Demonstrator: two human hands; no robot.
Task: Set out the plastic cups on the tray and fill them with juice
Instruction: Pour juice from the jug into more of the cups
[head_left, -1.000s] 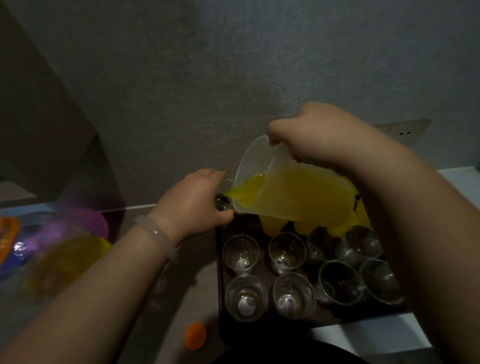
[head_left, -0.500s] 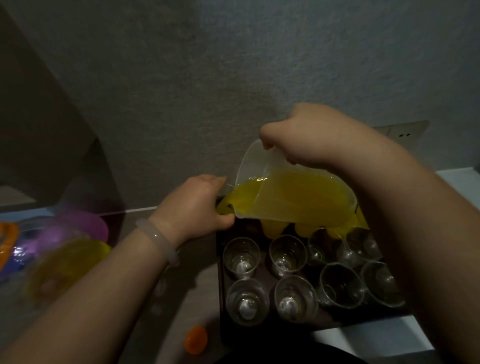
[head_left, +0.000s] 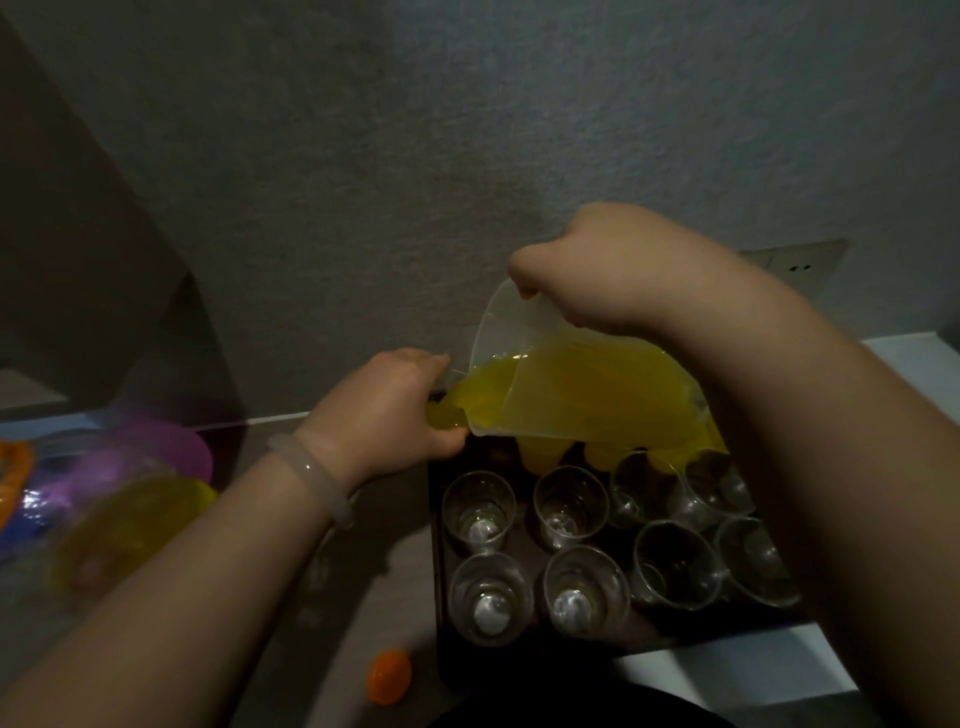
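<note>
Small orange object (head_left: 389, 677) and purple bowl (head_left: 174, 454) left of tray (head_left: 439, 582)

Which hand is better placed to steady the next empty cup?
Probably left. The left hand grips only a small clear plastic cup at the dark tray's corner, beside the empty clear cups; the right hand holds the tilted clear plastic juice jug.

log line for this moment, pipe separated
step: pouring juice | right hand: grips tilted jug | left hand: holds back-left cup at spout | tray: front cups empty
</note>
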